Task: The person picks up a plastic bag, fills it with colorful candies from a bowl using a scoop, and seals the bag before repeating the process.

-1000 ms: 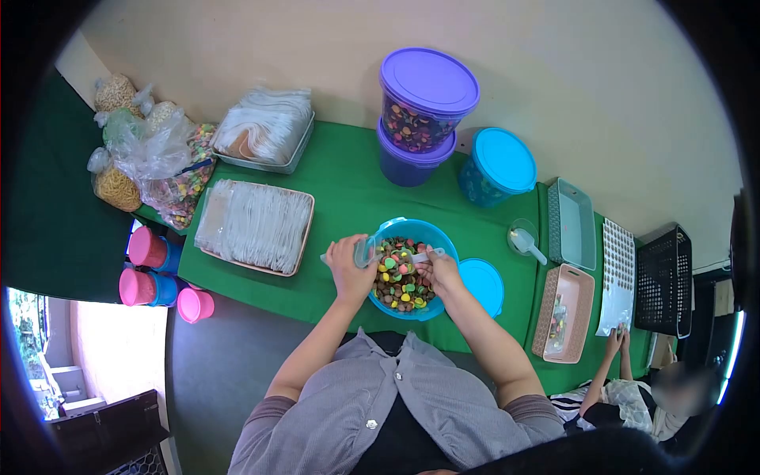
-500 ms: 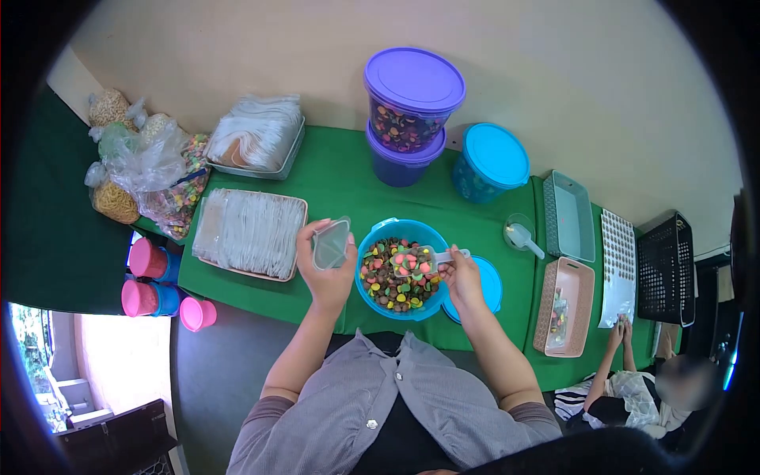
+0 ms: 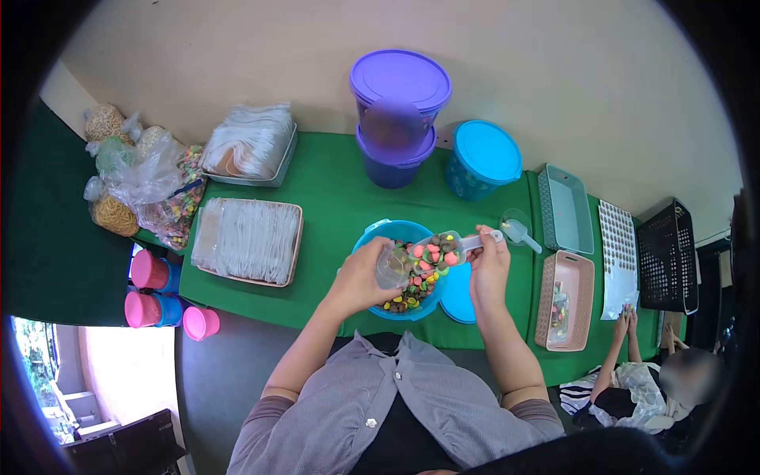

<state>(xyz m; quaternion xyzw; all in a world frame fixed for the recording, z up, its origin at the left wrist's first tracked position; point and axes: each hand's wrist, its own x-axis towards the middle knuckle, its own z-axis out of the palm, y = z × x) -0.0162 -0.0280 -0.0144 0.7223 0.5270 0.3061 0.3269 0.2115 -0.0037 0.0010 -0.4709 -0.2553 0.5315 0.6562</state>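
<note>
Here, left fingers (image 3: 372,255) curl half-closed around a clear cup (image 3: 393,266); right fingers (image 3: 489,248) pinch a scoop handle (image 3: 467,244) tightly.

A heaped clear scoop (image 3: 464,245) overhangs a blue tub (image 3: 375,230).

Soft, even light, glare lower left; bowed, blackened edges — and a blurred patch over the purple tub (image 3: 401,77).

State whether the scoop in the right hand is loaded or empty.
Loaded: the scoop holds a pile of pink, brown and yellow pieces.
</note>
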